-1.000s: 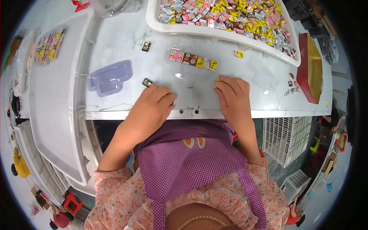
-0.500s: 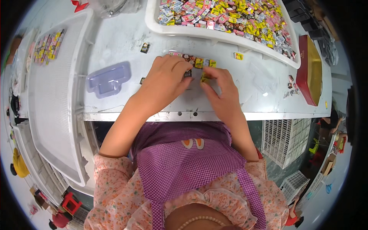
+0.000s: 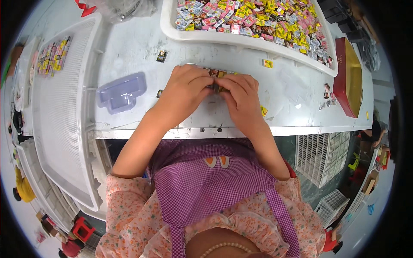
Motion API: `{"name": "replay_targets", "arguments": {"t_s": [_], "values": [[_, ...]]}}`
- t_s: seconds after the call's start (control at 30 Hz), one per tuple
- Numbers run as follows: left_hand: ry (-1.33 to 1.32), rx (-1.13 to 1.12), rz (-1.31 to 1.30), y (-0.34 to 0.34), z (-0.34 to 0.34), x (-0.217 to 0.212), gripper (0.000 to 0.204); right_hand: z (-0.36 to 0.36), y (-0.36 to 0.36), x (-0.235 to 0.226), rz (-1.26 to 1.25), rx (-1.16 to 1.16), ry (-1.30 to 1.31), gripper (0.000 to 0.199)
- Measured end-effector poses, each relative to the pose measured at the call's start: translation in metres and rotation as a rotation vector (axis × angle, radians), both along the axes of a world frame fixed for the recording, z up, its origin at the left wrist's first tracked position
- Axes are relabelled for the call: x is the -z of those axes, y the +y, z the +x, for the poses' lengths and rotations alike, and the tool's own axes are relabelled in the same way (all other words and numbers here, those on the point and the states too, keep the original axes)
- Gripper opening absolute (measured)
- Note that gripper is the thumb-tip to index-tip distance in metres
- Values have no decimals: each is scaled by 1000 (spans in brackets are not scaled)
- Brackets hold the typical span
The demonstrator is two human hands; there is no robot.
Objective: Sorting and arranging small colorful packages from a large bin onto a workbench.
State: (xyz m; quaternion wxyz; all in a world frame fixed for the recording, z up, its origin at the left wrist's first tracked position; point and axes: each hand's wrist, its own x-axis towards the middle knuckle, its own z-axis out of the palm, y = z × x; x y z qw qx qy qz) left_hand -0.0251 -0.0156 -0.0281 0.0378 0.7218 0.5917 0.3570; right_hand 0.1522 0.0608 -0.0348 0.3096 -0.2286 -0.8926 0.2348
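A pale worktable (image 3: 129, 53) spans the view, its near edge in front of the person's purple checked apron (image 3: 211, 185). On the left stands a long white perforated tray (image 3: 60, 116), with a block of small bright packets (image 3: 53, 56) near its far end. A white tub (image 3: 241, 39) at the far side is heaped with little pink, yellow, brown and pale boxes. To the right of the tub sits a dark red box (image 3: 346, 77) with a gold inside. At the middle of the table, the left hand (image 3: 185, 88) and right hand (image 3: 240, 94) lean inward, fingers bent and tips nearly meeting; slivers of small packets show beneath them, but I cannot tell whether either hand pinches anything or only presses. A violet clear plastic tray (image 3: 122, 92) lies to the left of the hands. The row of small boxes (image 3: 217, 72) lies just beyond the fingertips, partly covered by them. Smallest are the loose boxes: a black one (image 3: 161, 56) beyond the left hand, and a yellow one (image 3: 263, 110) just beside the right wrist.
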Motion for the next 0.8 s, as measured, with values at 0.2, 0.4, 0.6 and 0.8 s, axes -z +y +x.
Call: {"name": "replay_targets", "arguments": {"t_s": [0.2,0.4,0.6,0.8], "values": [[-63,40,-24,-6,-6,-3,22,2,-3,-4,-29,-51,-32,34],[-42,24,-6,-10,-3,2,21,1,-17,1,189,57,-17,30],[31,-2,1,-9,1,0,23,-2,-12,0,104,110,-13,25],[142,14,-27,-14,3,-7,25,2,-13,4,158,66,-88,29]]}}
